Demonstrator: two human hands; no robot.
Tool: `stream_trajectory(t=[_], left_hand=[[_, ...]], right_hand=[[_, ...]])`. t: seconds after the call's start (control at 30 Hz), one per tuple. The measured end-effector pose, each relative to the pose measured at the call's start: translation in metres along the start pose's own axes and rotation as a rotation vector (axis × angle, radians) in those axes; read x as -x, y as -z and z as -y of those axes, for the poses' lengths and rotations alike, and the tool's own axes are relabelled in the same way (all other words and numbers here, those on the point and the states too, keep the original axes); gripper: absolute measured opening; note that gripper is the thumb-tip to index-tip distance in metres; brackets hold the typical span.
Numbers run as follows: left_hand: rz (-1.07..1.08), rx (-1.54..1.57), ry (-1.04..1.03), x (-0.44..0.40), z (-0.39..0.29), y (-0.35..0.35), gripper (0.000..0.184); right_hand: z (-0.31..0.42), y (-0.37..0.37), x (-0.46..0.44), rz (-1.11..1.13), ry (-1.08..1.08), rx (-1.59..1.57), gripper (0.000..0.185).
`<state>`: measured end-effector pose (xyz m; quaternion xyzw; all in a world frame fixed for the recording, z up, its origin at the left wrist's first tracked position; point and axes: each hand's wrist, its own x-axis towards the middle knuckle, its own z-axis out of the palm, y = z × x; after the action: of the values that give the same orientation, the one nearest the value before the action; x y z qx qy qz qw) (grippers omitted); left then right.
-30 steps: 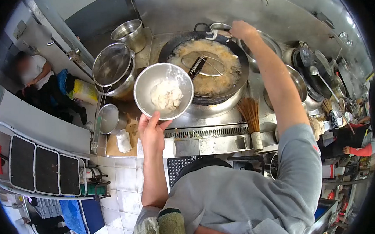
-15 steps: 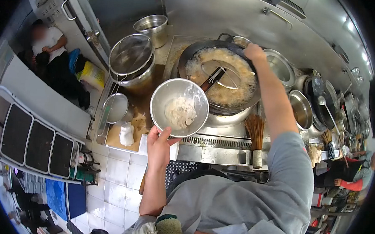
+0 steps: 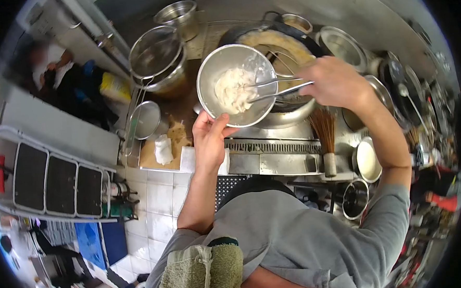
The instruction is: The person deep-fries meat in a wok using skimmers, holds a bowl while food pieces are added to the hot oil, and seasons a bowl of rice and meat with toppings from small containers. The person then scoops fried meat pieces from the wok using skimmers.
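My left hand (image 3: 209,140) grips the lower rim of a steel mixing bowl (image 3: 231,56), thumb on the edge. Pale, batter-coated pieces (image 3: 232,89) lie in the bowl. My right hand (image 3: 337,82) is closed around metal tongs (image 3: 281,92), whose two tips reach into the bowl at the pieces. Behind the bowl sits a dark wok (image 3: 304,41) of yellowish, frothy liquid, partly covered by the bowl and my right hand. A round strainer (image 3: 283,60) rests in the wok, its handle now mostly hidden.
A pot topped with a mesh strainer (image 3: 155,51) and a small pot (image 3: 146,120) stand left. A bamboo brush (image 3: 325,139) leans at the stove's front edge. Right of the wok are a colander (image 3: 342,47) and a bowl of pale liquid (image 3: 368,160). A person (image 3: 54,70) sits far left.
My right hand has come back from beyond the wok's far right edge and now holds tongs in the bowl. The view has shifted; the bowl now overlaps the wok.
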<state>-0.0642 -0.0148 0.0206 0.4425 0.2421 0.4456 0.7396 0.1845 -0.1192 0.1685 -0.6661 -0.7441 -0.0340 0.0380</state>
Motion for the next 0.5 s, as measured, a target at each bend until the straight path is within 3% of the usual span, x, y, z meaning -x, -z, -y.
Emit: stream_trajectory(t=[0.1,0.2,0.27,0.3,0.33,0.5], left_hand=[[0.052,-0.010,0.022,-0.003,0.005,-0.004,0.011],[0.053,0.052,0.060,-0.005,0.007,-0.011,0.009],[0.059,0.033,0.063,-0.009,0.012,-0.011,0.009],[0.056,0.008,0.061,-0.010,0.016,-0.010,0.009],[0.057,0.015,0.063,-0.013,0.021,-0.009,0.009],[-0.018,0.021,0.116,-0.026,0.028,-0.018,0.012]], right_hand=[[0.009,0.009,0.000,0.166,-0.120,0.098,0.020],[0.007,0.026,0.007,0.057,-0.096,0.141,0.016],[0.006,0.046,0.016,-0.166,-0.133,0.219,0.014],[-0.002,0.055,0.018,-0.190,-0.165,0.237,0.016],[-0.002,0.074,0.014,-0.080,-0.262,0.184,0.020],[-0.069,0.090,0.005,-0.334,-0.274,0.212,0.019]])
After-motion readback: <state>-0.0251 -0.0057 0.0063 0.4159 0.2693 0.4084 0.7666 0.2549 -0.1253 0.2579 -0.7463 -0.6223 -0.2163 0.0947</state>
